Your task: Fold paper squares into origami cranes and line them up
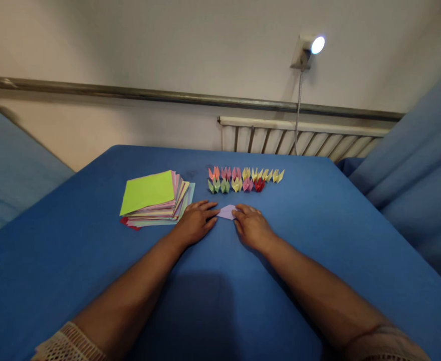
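Note:
A small lilac folded paper (226, 212) lies flat on the blue-covered table between my two hands. My left hand (197, 221) has its thumb and finger at the paper's narrow left tip, with its other fingers stretched forward over the cloth. At the paper's right end, my right hand (253, 226) grips the edge between thumb and fingertips. Just beyond the hands stand two rows of small folded paper cranes. The front row includes a green crane (213, 186) and a red crane (259, 185); the back row includes an orange crane (213, 173) and several yellow ones.
Left of my hands sits a stack of coloured paper sheets (149, 193), lime green on top. A blue cloth (299, 210) covers the table. Behind it are a radiator (280, 135), a wall pipe (168, 96) and a lit plug-in lamp (317, 45). Blue curtains (427, 165) hang at both sides.

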`<state>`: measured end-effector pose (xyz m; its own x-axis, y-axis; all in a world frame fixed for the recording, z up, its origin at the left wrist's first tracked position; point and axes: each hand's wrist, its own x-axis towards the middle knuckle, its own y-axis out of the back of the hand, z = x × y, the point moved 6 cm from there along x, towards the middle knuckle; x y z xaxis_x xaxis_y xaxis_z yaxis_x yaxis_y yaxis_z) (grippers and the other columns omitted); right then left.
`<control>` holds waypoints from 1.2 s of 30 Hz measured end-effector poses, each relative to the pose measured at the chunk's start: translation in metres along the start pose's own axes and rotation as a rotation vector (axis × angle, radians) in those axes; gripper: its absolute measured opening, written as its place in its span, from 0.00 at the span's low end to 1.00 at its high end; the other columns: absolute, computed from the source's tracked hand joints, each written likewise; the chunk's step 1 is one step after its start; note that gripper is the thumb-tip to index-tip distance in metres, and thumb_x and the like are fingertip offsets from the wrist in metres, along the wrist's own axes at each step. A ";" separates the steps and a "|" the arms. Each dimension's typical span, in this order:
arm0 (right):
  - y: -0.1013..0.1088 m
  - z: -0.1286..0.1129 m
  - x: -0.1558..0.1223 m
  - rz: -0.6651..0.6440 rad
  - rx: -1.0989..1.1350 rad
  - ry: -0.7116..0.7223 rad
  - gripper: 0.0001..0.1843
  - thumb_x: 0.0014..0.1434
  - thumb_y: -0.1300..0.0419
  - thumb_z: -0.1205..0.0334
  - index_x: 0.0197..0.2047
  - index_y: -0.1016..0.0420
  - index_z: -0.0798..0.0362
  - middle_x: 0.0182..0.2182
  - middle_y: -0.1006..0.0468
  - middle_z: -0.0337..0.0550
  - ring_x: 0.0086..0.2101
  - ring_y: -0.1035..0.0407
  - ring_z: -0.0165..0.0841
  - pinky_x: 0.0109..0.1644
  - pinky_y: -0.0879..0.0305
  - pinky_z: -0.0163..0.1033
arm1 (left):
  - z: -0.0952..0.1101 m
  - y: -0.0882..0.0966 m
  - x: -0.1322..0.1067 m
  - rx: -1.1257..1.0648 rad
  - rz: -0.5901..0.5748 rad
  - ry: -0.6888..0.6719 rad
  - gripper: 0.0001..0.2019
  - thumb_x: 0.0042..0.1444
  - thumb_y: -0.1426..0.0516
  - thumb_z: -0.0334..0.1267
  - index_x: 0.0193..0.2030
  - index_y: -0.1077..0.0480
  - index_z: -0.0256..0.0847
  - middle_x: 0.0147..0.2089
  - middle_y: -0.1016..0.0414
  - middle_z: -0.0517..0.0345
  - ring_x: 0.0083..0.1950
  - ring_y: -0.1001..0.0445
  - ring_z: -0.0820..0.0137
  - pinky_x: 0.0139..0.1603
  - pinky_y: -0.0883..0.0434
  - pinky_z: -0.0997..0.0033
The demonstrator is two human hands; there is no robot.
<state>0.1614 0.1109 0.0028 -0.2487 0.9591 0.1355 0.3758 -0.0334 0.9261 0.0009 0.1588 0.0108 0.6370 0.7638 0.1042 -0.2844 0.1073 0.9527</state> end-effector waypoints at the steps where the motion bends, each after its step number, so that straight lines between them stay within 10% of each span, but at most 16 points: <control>1: 0.000 0.001 0.001 0.000 0.007 -0.001 0.21 0.64 0.50 0.61 0.58 0.31 0.52 0.59 0.33 0.48 0.56 0.41 0.40 0.59 0.46 0.46 | 0.000 0.001 0.000 -0.003 0.010 0.000 0.17 0.59 0.47 0.41 0.54 0.28 0.47 0.61 0.31 0.53 0.64 0.38 0.57 0.64 0.44 0.48; 18: 0.002 0.002 0.004 0.022 0.107 0.030 0.19 0.60 0.42 0.59 0.54 0.29 0.50 0.51 0.28 0.45 0.50 0.38 0.38 0.54 0.46 0.43 | 0.033 -0.002 0.002 -0.008 0.003 -0.203 0.12 0.62 0.48 0.39 0.49 0.28 0.45 0.50 0.25 0.54 0.52 0.31 0.62 0.55 0.39 0.57; 36: 0.001 0.003 0.009 0.066 0.016 -0.014 0.07 0.63 0.46 0.63 0.41 0.28 0.53 0.38 0.24 0.44 0.41 0.34 0.36 0.46 0.46 0.40 | 0.015 -0.008 0.013 -0.170 0.147 0.015 0.03 0.56 0.45 0.34 0.33 0.30 0.40 0.40 0.25 0.55 0.43 0.30 0.65 0.49 0.35 0.62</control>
<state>0.1623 0.1199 0.0043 -0.2108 0.9586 0.1912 0.4057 -0.0921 0.9093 0.0222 0.1581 0.0093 0.5693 0.7884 0.2331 -0.4912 0.0988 0.8654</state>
